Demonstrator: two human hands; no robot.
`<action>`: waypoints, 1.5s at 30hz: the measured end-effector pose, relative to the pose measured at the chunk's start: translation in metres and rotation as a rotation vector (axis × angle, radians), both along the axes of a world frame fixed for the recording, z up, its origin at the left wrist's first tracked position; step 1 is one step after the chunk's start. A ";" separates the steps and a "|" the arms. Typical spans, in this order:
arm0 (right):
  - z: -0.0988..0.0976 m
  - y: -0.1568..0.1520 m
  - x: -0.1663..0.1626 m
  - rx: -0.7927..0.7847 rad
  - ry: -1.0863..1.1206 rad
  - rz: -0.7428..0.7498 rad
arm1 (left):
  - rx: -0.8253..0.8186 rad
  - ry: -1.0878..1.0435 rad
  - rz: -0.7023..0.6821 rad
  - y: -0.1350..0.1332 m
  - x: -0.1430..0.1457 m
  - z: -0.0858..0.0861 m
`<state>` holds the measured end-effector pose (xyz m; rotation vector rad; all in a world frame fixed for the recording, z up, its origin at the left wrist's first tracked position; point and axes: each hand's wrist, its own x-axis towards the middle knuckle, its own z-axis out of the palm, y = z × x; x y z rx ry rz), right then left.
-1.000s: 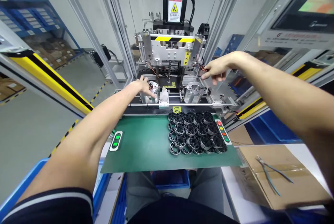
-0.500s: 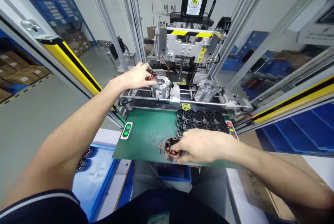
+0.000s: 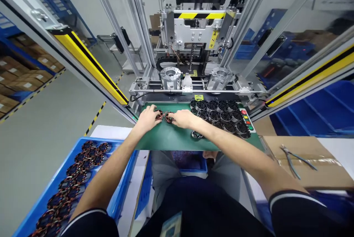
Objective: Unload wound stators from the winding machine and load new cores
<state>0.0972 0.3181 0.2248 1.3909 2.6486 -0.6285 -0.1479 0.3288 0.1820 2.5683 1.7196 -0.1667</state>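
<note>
Side by side at the back left of the green work mat [image 3: 163,138] are two copper-wound motor stators. My left hand [image 3: 148,119] is closed around the left stator [image 3: 159,115]; my right hand [image 3: 182,118] grips the right stator [image 3: 169,117], fingers over its top. Only a small gap with loose wires lies between them. To the right of my hands several black and silver stators [image 3: 212,115] stand in rows on the mat. Behind the mat are two round metal fixtures, the left fixture [image 3: 170,78] and the right fixture [image 3: 219,79], their tops uncovered.
A blue tray [image 3: 83,143] at left holds several wound stators [image 3: 72,181]. Pliers [image 3: 294,159] lie on a cardboard box [image 3: 323,152] at right. A metal press head [image 3: 195,34] hangs above the fixtures. Yellow-black posts [image 3: 91,69] flank the station. A button panel [image 3: 247,119] sits at the mat's right.
My left hand has come down from the left fixture to the mat with a stator. My right hand has carried its stator back and left beside it. The camera view has tilted down.
</note>
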 end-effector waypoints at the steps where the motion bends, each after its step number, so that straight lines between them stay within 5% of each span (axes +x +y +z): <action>1: 0.001 -0.013 0.014 0.002 0.039 0.004 | 0.038 -0.029 0.016 -0.009 -0.001 0.000; 6: 0.005 -0.107 0.111 -0.172 0.206 0.005 | 0.237 -0.428 0.009 -0.071 0.009 0.000; 10: -0.003 -0.156 0.178 -0.113 0.229 -0.256 | 0.244 -0.591 -0.104 -0.108 0.057 -0.009; 15: -0.022 -0.141 0.207 0.346 0.097 -0.378 | 0.166 -0.550 -0.266 -0.102 0.139 -0.018; 19: -0.045 -0.120 0.209 0.391 0.012 -0.346 | 0.116 -0.491 -0.278 -0.084 0.179 -0.022; 23: -0.056 -0.120 0.210 0.422 0.053 -0.310 | 0.115 -0.486 -0.280 -0.080 0.186 -0.025; 26: -0.040 -0.132 0.213 0.419 0.286 -0.392 | 0.192 -0.607 -0.211 -0.095 0.181 -0.014; 29: -0.004 -0.150 0.214 0.275 0.684 -0.484 | 0.240 -0.886 -0.133 -0.122 0.177 0.010; 35: 0.055 -0.179 0.206 0.059 1.207 -0.440 | 0.188 -1.326 -0.265 -0.169 0.176 0.052; 45: 0.053 -0.187 0.207 -0.081 1.193 -0.435 | 0.245 -1.289 -0.369 -0.184 0.172 0.057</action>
